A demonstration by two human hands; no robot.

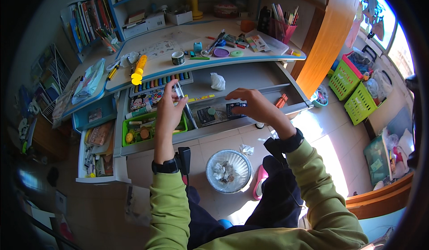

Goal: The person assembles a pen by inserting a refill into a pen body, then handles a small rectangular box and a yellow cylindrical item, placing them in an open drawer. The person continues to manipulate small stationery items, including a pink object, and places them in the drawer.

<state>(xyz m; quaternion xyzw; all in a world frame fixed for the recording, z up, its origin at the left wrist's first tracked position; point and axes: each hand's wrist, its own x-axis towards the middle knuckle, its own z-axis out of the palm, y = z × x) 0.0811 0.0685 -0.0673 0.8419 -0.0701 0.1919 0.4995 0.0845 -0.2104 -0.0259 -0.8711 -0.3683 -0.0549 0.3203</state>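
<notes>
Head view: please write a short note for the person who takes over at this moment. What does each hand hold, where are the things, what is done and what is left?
Left hand: raised over the open grey desk drawer, pinching a small clear upright tube-shaped item.
Right hand: down in the drawer front, fingers on a small dark flat card-like packet.
Things: a green plastic tray of small items sits at the drawer's left; a crumpled white paper lies at the back; a round mesh wastebasket stands on the floor below, with scraps inside.
Done: drawer open, scraps binned.
Left: many loose items remain in the drawer.
</notes>
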